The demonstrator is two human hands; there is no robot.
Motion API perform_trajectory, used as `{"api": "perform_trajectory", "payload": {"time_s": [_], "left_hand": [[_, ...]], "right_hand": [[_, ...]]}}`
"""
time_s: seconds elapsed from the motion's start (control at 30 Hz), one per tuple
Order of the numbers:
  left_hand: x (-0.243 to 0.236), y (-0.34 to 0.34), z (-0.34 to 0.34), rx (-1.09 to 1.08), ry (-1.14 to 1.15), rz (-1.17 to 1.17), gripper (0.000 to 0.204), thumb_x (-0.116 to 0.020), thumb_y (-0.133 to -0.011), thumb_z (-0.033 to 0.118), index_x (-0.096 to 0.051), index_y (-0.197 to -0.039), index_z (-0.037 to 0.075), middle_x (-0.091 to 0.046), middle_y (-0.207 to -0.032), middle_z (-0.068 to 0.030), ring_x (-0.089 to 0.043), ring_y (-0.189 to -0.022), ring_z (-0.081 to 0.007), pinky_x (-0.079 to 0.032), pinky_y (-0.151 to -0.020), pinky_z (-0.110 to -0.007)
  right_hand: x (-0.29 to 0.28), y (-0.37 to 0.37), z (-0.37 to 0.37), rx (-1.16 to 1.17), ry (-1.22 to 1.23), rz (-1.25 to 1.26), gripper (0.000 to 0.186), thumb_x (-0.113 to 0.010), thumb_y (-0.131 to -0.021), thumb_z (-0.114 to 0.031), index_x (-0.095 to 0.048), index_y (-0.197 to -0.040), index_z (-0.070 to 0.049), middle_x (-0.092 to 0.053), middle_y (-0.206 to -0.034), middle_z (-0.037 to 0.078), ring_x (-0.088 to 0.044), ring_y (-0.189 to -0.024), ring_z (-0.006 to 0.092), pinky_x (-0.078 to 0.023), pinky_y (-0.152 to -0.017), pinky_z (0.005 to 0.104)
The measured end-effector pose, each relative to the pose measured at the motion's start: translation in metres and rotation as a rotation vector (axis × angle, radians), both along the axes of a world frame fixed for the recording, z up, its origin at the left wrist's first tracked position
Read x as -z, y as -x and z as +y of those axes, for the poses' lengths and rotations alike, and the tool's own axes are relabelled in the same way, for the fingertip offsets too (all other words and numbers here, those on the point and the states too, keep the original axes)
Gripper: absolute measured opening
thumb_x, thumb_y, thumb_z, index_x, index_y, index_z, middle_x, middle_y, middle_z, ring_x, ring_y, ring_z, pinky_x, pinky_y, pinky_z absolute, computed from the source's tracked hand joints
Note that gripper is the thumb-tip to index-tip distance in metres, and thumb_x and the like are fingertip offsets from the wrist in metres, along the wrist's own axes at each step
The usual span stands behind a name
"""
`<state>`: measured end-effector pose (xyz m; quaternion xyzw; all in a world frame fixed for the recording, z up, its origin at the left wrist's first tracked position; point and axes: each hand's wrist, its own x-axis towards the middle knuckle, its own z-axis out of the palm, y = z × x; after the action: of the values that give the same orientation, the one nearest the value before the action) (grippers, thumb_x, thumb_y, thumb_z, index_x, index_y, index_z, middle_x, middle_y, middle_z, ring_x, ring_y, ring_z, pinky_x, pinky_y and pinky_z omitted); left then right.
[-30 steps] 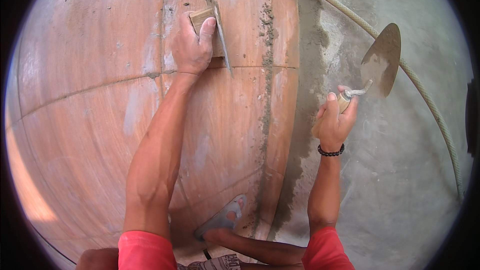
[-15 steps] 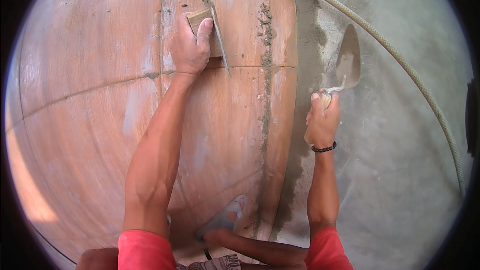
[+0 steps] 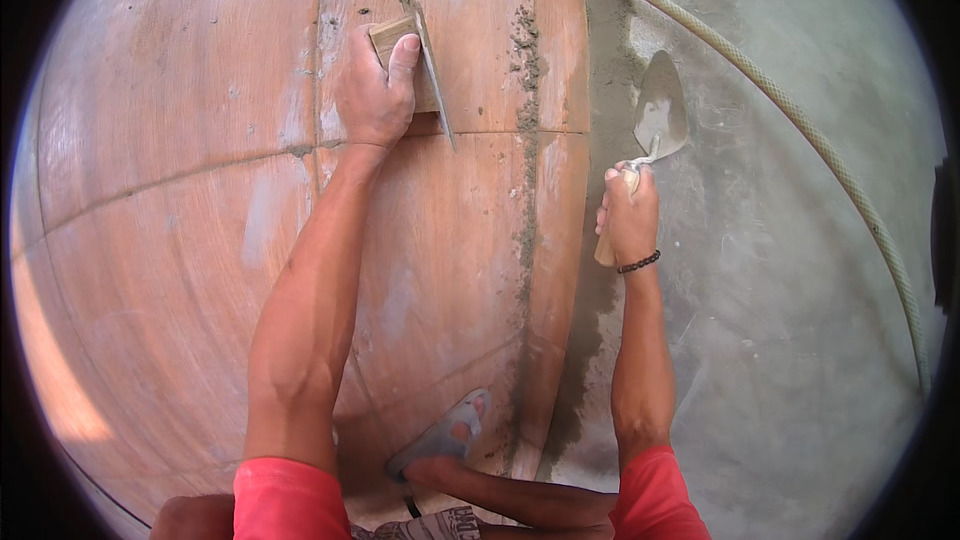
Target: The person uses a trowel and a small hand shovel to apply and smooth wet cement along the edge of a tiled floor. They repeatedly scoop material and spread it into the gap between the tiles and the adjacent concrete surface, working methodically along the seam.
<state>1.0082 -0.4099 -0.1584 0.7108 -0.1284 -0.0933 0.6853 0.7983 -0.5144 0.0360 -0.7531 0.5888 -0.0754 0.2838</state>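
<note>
My left hand (image 3: 377, 90) grips the wooden back of a plastering trowel (image 3: 410, 40), its thin metal blade standing on edge with a little grey mortar at the far corner. It is over the orange-brown wood-grain tiles (image 3: 440, 230). To the right, my right hand (image 3: 630, 215) is wrapped round the wooden handle of a pointing trowel (image 3: 661, 105). That blade points away from me, with a pale patch of mortar on it, over a damp mortar strip (image 3: 605, 80) along the tile edge. A dark bead bracelet circles my right wrist.
Mortar crumbs (image 3: 525, 45) lie in a line near the tiles' right edge. A pale braided hose (image 3: 790, 110) curves across the grey concrete floor (image 3: 780, 340) at the right. My sandalled foot (image 3: 440, 435) rests on the tiles near the bottom.
My right hand and the pointing trowel have moved left and slightly away from me, closer to the tile edge. My left hand with the plastering trowel has barely moved.
</note>
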Motion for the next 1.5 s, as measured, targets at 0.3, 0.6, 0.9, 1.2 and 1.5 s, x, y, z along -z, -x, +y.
{"api": "perform_trajectory", "payload": {"time_s": [0.3, 0.6, 0.9, 1.2, 1.5], "left_hand": [[0.002, 0.002, 0.003, -0.013, -0.056, -0.023, 0.055, -0.051, -0.094, 0.052, -0.049, -0.117, 0.001, -0.067, -0.090, -0.0220, -0.065, -0.085, -0.0415, -0.048, -0.073, -0.047], [0.000, 0.006, -0.003, -0.008, -0.027, -0.011, 0.055, -0.050, -0.094, 0.052, -0.050, -0.115, 0.002, -0.067, -0.090, -0.0228, -0.064, -0.085, -0.0426, -0.048, -0.073, -0.048], [0.004, 0.004, -0.002, -0.021, -0.063, -0.016, 0.054, -0.049, -0.095, 0.053, -0.051, -0.114, 0.002, -0.067, -0.091, -0.0220, -0.065, -0.085, -0.0411, -0.049, -0.073, -0.046], [0.004, 0.003, 0.001, -0.017, -0.065, -0.015, 0.054, -0.050, -0.094, 0.052, -0.051, -0.117, 0.002, -0.067, -0.092, -0.0215, -0.066, -0.087, -0.0403, -0.049, -0.074, -0.045], [0.000, 0.002, 0.001, 0.016, -0.018, 0.033, 0.052, -0.053, -0.094, 0.050, -0.050, -0.117, 0.003, -0.067, -0.091, -0.0223, -0.066, -0.087, -0.0406, -0.049, -0.074, -0.046]], "right_hand": [[-0.054, -0.003, 0.054, 0.044, 0.100, -0.416, 0.035, -0.051, -0.094, -0.013, -0.042, -0.124, 0.003, -0.050, -0.072, 0.004, -0.051, -0.053, 0.0106, -0.044, -0.045, 0.0255], [-0.019, 0.019, 0.026, 0.111, -0.026, -0.227, 0.029, -0.050, -0.095, -0.016, -0.044, -0.117, 0.001, -0.050, -0.071, 0.004, -0.051, -0.049, 0.0103, -0.045, -0.042, 0.0263], [-0.035, -0.001, 0.028, 0.062, 0.190, -0.360, 0.028, -0.050, -0.095, -0.018, -0.045, -0.116, -0.001, -0.049, -0.071, 0.003, -0.050, -0.048, 0.0094, -0.044, -0.040, 0.0251], [-0.044, -0.005, 0.033, 0.130, 0.136, -0.455, 0.027, -0.049, -0.096, -0.020, -0.044, -0.115, -0.001, -0.049, -0.070, 0.003, -0.050, -0.048, 0.0102, -0.044, -0.040, 0.0261], [-0.019, -0.062, -0.030, 0.080, -0.060, -0.196, 0.021, -0.052, -0.094, -0.021, -0.045, -0.105, -0.005, -0.049, -0.069, 0.004, -0.050, -0.047, 0.0117, -0.044, -0.039, 0.0287]]}}
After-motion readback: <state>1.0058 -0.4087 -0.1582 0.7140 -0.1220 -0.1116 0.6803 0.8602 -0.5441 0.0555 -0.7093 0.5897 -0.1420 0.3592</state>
